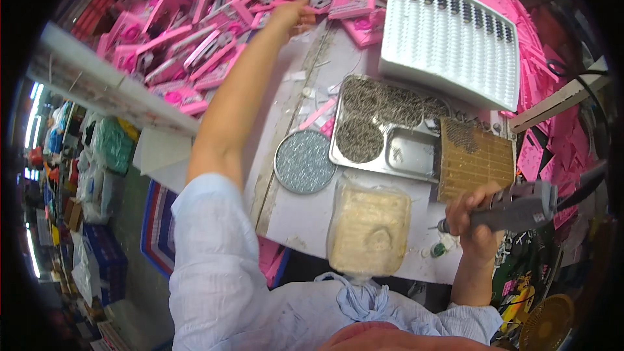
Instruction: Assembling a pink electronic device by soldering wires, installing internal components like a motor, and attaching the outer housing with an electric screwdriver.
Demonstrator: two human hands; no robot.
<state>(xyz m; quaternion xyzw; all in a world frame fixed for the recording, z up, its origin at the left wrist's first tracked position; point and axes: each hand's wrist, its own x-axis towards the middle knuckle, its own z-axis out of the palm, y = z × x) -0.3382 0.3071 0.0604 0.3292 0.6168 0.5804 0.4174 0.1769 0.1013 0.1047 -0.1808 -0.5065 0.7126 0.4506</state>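
Observation:
At the far left, my left hand [294, 18] reaches to the near edge of a heap of pink flat plastic parts [195, 32]. Its fingers look loosely bent and apart, with nothing visible in them; their tips are small against the pink. My right hand [473, 218] is wrapped around a grey electric screwdriver [520, 211], held sideways with its bit pointing left. Below the hand lies the table's near right corner. Just left of the screwdriver sits a yellowish block in clear plastic [369, 227], with a hollow in its top.
A round tin of small silvery pieces [305, 161] stands mid-table. Beside it is a metal compartment tray [413, 168] with dark screws, partly under a brown ridged board [484, 166]. Behind stands a white grid tray [448, 45] with dark pieces in its far rows. More pink sheets [530, 52] lie right.

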